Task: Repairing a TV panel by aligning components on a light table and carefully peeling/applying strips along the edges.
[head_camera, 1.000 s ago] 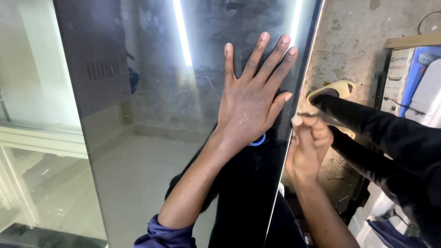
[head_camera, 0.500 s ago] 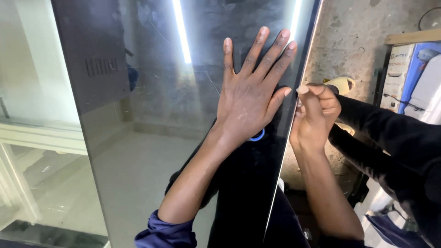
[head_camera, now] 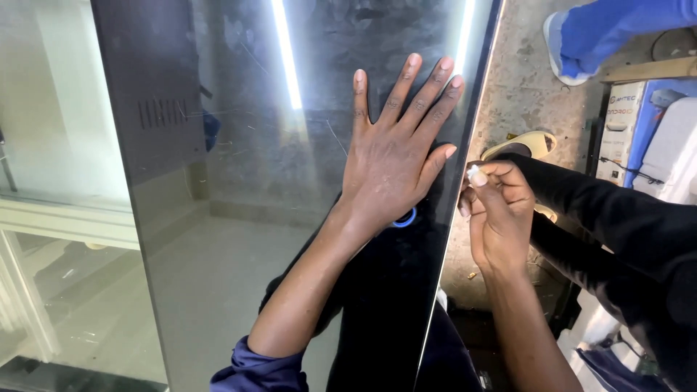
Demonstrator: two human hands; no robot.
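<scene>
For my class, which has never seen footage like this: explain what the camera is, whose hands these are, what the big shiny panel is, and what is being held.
The one picture comes from a camera worn on a person's head, looking down at their own two bare hands. The left hand lies flat, fingers spread, on a large mirror panel with bright light strips and a small blue glowing ring beside the palm. The right hand, at the mirror's right edge, pinches a small white piece between its fingertips; what it is cannot be told. A black cloth lies to the right of that hand. Top right, another person's blue trouser leg and shoe stand on the concrete floor.
</scene>
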